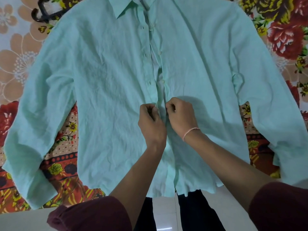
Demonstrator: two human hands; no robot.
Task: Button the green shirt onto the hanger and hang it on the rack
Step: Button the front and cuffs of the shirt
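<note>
The floral bedsheet (20,64) fills the edges of the frame. The green shirt (103,97) lies on it face up and covers most of the view, with the collar (123,7) at the top centre, the sleeves spread down both sides and the hem at the lower centre. The cloth is thin, pale mint and heavily creased, so it will likely slide and bunch under a light pull.

A dark hanger (43,14) shows only as a hook and a bit of arm at the upper left, beside the shoulder. Whether the rest sits inside the shirt cannot be told.

The step in hand looks like the buttoning, at mid-front. The left hand (150,124) pinches the edge of the left-of-frame placket, and the right hand (182,117), with a pink thread at the wrist, pinches the facing edge, the two hands almost touching. The button they work on is hidden by the fingers.

Below them the front lies closed to the hem. Above, the plackets gape and two small buttons (163,81) sit unfastened. The next move probably calls for lining up the hole and easing that button through, then moving up. No rack is in view.
</note>
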